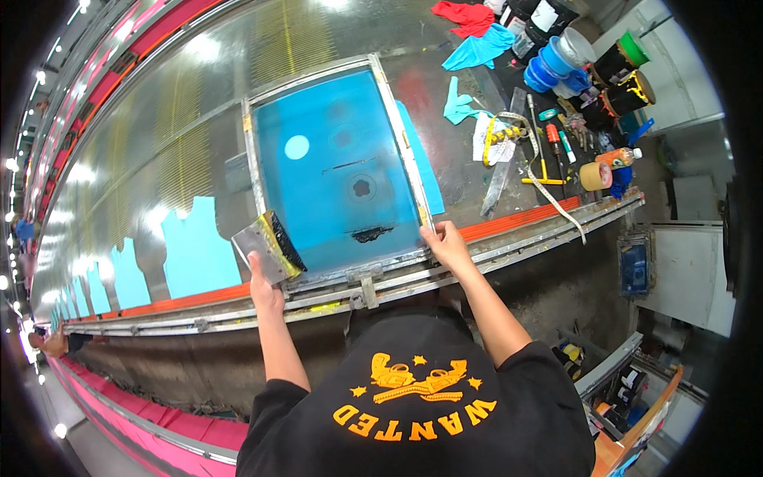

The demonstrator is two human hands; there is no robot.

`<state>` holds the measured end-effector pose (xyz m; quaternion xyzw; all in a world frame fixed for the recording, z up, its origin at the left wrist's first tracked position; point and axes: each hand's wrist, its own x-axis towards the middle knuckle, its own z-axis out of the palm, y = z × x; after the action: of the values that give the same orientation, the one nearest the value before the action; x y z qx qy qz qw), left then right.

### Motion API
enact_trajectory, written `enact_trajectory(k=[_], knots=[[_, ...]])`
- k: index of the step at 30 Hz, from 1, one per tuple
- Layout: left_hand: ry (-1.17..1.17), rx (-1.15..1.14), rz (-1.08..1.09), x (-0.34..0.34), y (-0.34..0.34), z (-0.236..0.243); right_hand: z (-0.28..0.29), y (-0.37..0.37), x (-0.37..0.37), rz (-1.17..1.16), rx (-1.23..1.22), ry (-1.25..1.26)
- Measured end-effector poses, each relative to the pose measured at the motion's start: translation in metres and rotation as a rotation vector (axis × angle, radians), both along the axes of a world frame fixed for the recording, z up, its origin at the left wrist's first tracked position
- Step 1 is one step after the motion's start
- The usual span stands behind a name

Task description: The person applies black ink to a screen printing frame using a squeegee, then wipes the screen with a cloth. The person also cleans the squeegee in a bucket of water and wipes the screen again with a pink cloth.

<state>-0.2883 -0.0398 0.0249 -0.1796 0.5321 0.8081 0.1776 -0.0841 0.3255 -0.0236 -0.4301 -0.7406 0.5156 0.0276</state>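
Observation:
A screen printing frame (400, 143) with blue mesh lies on the long table before me, over a light blue fabric piece (429, 179) that shows along its right side. Dark ink sits on the mesh near its near edge, and fainter printed shapes appear above it. My left hand (267, 288) is closed on a squeegee (269, 245) with a metal-coloured body and a dark, ink-coated edge, held tilted at the frame's near left corner. At the near right corner, the fingers of my right hand (445, 242) grip the frame's rim.
Light blue cut fabric pieces (196, 250) run leftward along the table. A metal rail (334, 296) borders its near edge. To the right are a tape measure (534, 159), a tape roll (595, 176), an orange bottle (618, 157) and ink tubs (628, 94). Another person's arm (56, 343) shows far left.

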Motion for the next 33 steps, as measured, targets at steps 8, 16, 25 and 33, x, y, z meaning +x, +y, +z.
enact_trajectory(k=[8, 16, 25, 33], knots=[[0.057, 0.121, -0.168, -0.002, 0.008, 0.014, 0.116, -0.004, 0.006, -0.043, 0.064, 0.274], [0.270, 0.458, -0.426, 0.066, 0.191, 0.088, 0.202, 0.086, 0.226, -0.346, 0.362, 0.553], [0.153, 0.603, -1.065, 0.329, 0.543, 0.133, 0.177, 0.182, 0.552, -1.277, 0.377, 0.539], [-0.093, 0.459, -1.328, 0.539, 0.737, 0.117, 0.155, 0.275, 0.720, -1.624, 0.451, 0.353]])
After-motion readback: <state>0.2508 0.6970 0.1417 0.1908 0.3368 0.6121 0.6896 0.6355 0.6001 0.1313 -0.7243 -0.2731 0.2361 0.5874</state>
